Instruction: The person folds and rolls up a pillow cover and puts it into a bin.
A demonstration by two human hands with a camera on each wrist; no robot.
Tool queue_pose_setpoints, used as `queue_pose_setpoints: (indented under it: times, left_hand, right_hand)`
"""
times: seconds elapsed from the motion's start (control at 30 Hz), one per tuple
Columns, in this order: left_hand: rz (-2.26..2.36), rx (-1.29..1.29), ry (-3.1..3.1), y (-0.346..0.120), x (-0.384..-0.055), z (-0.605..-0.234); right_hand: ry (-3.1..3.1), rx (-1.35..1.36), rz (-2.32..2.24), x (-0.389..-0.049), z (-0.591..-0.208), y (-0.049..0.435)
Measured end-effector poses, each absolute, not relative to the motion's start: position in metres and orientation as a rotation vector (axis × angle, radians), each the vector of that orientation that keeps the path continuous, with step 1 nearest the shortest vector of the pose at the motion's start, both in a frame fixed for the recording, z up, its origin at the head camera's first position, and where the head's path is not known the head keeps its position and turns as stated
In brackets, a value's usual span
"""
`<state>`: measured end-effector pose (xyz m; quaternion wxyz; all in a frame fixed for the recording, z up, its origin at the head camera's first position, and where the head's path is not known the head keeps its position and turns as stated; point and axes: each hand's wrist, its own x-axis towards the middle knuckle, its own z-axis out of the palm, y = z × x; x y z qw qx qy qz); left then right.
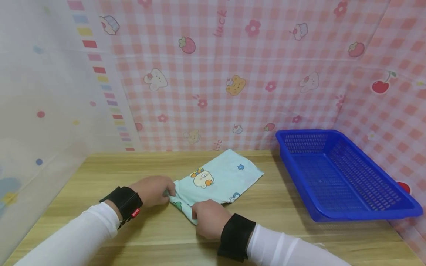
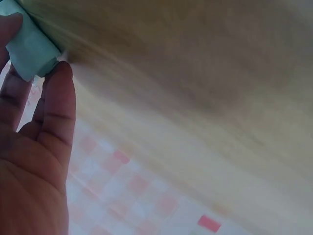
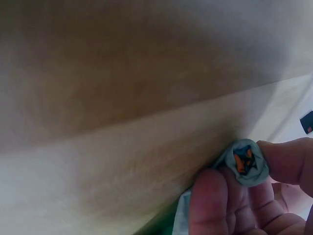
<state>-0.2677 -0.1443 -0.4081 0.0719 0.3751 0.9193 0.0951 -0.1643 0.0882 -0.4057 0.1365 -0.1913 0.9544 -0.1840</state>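
Note:
A pale mint-green cloth with a cartoon bear print lies at a slant on the wooden table, its near edge rolled into a narrow tube. My left hand pinches the left end of that roll; in the left wrist view the thumb and fingers hold the rolled cloth. At the roll's nearer right end, my right hand grips it. The right wrist view looks into the coiled end of the cloth, held between thumb and fingers, with orange and dark print inside. Beyond the roll, the cloth lies flat.
A blue plastic basket with mesh sides stands on the right of the wooden table. Pink checked sheeting rises behind the table and on the right. A pale dotted sheet hangs on the left.

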Motion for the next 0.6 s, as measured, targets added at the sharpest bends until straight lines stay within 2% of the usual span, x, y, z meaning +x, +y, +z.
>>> queue_pose_setpoints:
  times: [0.33,0.6]
  left_hand:
    - [0.46,0.887,2.518,-0.147,-0.268,-0.4]
    - [0.373,0.831,2.61,-0.137,-0.27,-0.399]
  right_hand:
    - [2.597,-0.368,-0.751,-0.163,-0.401,0.096]
    - [2.78,-0.56,-0.462,-0.152,-0.399,0.087]
